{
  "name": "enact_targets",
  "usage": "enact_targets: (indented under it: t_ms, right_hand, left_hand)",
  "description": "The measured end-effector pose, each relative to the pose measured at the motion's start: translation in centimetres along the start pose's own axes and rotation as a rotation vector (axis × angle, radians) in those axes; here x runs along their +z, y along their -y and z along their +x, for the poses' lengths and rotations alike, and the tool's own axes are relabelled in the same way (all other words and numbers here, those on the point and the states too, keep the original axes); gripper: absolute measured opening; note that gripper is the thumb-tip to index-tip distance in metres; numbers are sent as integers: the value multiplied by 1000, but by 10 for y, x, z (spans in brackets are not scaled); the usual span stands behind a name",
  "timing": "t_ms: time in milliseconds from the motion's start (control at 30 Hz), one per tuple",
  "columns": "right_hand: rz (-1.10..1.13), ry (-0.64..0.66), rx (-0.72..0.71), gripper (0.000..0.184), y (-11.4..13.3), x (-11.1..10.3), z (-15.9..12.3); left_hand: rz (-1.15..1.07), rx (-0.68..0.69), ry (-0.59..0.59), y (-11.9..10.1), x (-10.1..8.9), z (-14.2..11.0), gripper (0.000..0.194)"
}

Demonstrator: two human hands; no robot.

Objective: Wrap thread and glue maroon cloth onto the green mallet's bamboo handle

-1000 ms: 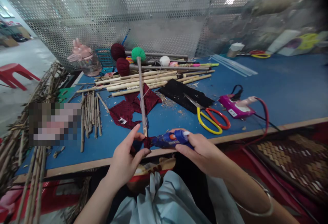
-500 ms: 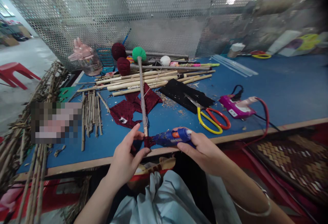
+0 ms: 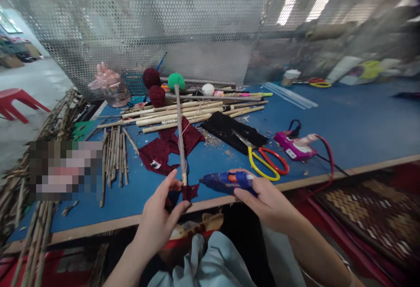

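Note:
My left hand point(image 3: 163, 206) is closed around the near end of a thin wooden stick point(image 3: 180, 138), where a small strip of dark red cloth point(image 3: 191, 191) is wrapped with a loose end sticking out to the right. The stick's far end carries a green ball point(image 3: 176, 82). My right hand point(image 3: 262, 197) grips a blue glue gun point(image 3: 223, 182), its nozzle pointing left, a little apart from the cloth end. Under the stick lies a larger dark red cloth piece point(image 3: 154, 155) with a white label.
Scissors point(image 3: 267, 164) with yellow and red handles rest partly on black cloth point(image 3: 226, 129). A purple power strip point(image 3: 293, 147) with a cord sits to the right. Pale sticks point(image 3: 183, 112) and short twigs point(image 3: 113, 160) lie behind and left. A perforated metal panel point(image 3: 197, 24) rises behind.
The glue gun has drawn back to the right, its nozzle leaving the dark red cloth strip, whose loose end now shows. My left hand keeps its hold. The camera view has tilted up slightly.

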State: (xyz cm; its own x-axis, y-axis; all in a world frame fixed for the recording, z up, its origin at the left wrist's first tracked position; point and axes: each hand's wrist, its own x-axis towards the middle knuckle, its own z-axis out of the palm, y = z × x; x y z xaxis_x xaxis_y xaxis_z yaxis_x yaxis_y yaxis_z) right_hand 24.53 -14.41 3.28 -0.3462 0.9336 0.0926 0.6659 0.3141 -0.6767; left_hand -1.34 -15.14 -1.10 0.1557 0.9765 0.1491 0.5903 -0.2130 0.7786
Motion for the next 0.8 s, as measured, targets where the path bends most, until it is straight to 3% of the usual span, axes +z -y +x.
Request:
enact_targets:
  t_ms: [100,200,300,400,533,667,767,800]
  right_hand:
    - [-101,-162,-113,43,-7,-28,-4]
    - [-333,-357,-157,51,-21,-72,8]
    - [-574,-467,-40,49,-45,-120,41]
    - [-742,-384,105,49,-74,-147,84]
    - [-876,-215,299,50,-103,-136,126]
    - [-853,-89,442,43,-104,-114,135]
    - [-866,-146,417,58,-88,-105,127]
    - [-855,-217,340,60,-79,-101,123]
  left_hand:
    - [41,7,-41,2,2,0,63]
    - [53,41,-59,6,4,2,64]
    - [72,48,-73,9,6,4,64]
    - [82,62,-86,10,6,4,62]
    - [92,74,-89,10,4,5,61]
    - [94,55,-59,5,1,2,58]
    - [81,66,-49,-3,1,-3,52]
    - [72,74,-55,-7,2,-5,50]
